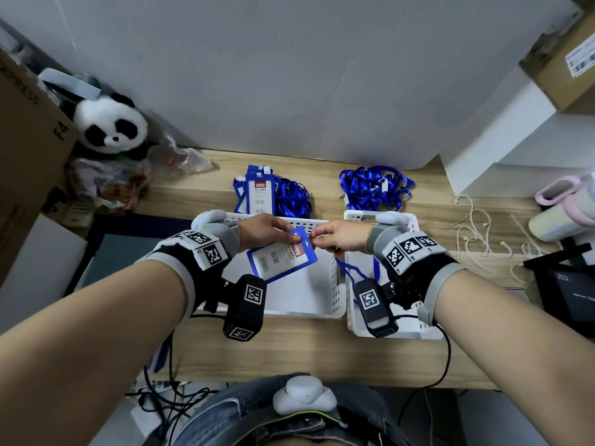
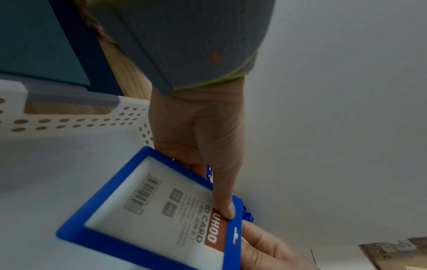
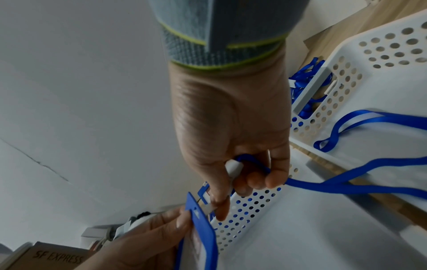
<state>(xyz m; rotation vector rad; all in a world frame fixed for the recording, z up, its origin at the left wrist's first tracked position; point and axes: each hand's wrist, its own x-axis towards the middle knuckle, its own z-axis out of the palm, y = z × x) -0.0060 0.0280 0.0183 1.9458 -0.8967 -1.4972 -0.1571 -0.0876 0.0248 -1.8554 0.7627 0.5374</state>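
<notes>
Black-and-white plush panda (image 1: 111, 125): sits at the far left of the pale wooden tabletop (image 1: 322, 349), against the wall.
Left hand (image 1: 257, 231): fingers and thumb are curled and pinch the top edge of the card holder; the thumb tip lies on its face beside the red band.
Blue-framed clear plastic card holder (image 1: 283, 257): held in the air, tilted, printed insert facing up, above the left white perforated plastic basket (image 1: 309, 304); its slotted top edge lies between the two hands.
Right hand (image 1: 341, 236): thumb and forefinger pinch the white clip end of the lanyard right at the holder's slot; the other fingers curl round the strap.
Blue ribbon lanyard (image 1: 351, 272): trails from the right hand down over the basket wall into the right white perforated basket (image 1: 409, 329).
Stack of blue card holders (image 1: 257, 191): lies behind the left basket.
Heap of loose blue lanyards (image 1: 375, 188): lies behind the right basket.
</notes>
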